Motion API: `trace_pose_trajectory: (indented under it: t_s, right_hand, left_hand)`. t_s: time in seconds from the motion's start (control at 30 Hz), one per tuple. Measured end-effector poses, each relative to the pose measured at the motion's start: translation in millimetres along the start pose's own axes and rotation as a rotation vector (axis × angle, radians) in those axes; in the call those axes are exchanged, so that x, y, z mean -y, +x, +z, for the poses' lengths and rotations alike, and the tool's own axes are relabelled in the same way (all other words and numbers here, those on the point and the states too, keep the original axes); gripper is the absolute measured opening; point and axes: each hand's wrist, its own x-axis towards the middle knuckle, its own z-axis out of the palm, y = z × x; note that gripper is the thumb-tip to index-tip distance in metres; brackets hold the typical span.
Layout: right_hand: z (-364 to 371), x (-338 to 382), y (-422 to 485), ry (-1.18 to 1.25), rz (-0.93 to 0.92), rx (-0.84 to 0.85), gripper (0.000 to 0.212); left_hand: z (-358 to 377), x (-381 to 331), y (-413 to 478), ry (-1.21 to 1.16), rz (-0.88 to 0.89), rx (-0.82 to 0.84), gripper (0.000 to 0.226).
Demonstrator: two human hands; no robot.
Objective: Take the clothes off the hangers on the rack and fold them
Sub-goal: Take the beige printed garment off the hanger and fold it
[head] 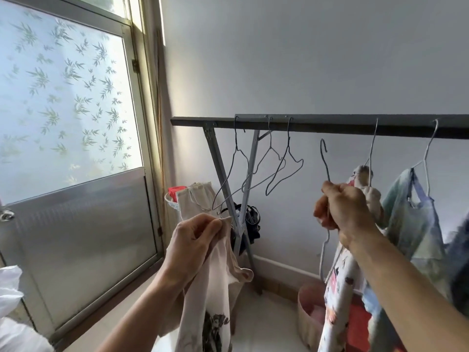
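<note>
Below the rack's dark metal rail (330, 126), the right hand (347, 210) is fisted around the neck of a thin wire hanger (324, 158). The hanger stands upright with its hook topmost, just under the rail and clear of it, and a bare loop of wire shows beneath the fist. The left hand (195, 240) pinches the top edge of a cream garment (218, 275) between thumb and fingers. This soft, limp cloth hangs straight down with its long axis vertical, and it carries a dark print near its lower end. Three empty hangers (269, 161) of the same grey wire hang tilted from the rail above the left hand. Farther right, two more hooks sit on the rail, bearing a white patterned garment (337, 288) and a mottled blue-green garment (411, 224). A round basket (308, 318) stands on the floor beneath them with pink cloth inside. At the left is a metal-framed door (76, 217), its frosted glass printed with bamboo leaves.
</note>
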Motion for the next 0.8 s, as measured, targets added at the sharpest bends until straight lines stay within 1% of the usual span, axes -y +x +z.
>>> trace_pose_trajectory:
  t_s: [0.07, 0.23, 0.33, 0.43, 0.5, 0.6, 0.67, 0.8]
  right_hand:
    - [6.1, 13.0, 21.4, 0.008, 0.017, -0.024, 0.045]
    - [20.5, 57.2, 76.1, 0.037, 0.073, -0.056, 0.035]
    - [28.5, 68.3, 103.0, -0.015, 0.1, -0.063, 0.03]
    - [30.4, 65.4, 126.1, -0.09, 0.168, -0.046, 0.022]
    - [28.2, 54.1, 134.1, -0.129, 0.202, -0.011, 0.024]
    - [33.5, 39.1, 135.6, -0.21, 0.243, 0.041, 0.022]
    - [39.2, 36.3, 135.3, -0.227, 0.243, 0.048, 0.025]
    - [46.0, 33.4, 132.6, -0.265, 0.228, 0.034, 0.023]
  left_hand:
    - [1.1, -1.8, 3.6, -0.047, 0.001, 0.004, 0.011]
    - [2.9, -10.9, 10.2, -0.177, -0.011, 0.011, 0.011]
    - [3.2, -13.7, 16.2, -0.196, -0.001, 0.009, 0.011]
    - [6.2, -18.2, 22.5, -0.205, 0.003, 0.004, 0.011]
    - [7.2, -23.4, 26.7, -0.209, 0.006, 0.005, 0.011]
    - [5.7, -31.8, 31.4, -0.18, 0.023, 0.019, 0.01]
    - [3.4, -38.9, 33.0, -0.157, 0.034, 0.025, 0.01]
    - [-0.7, -52.2, 32.2, -0.076, 0.072, 0.011, 0.011]
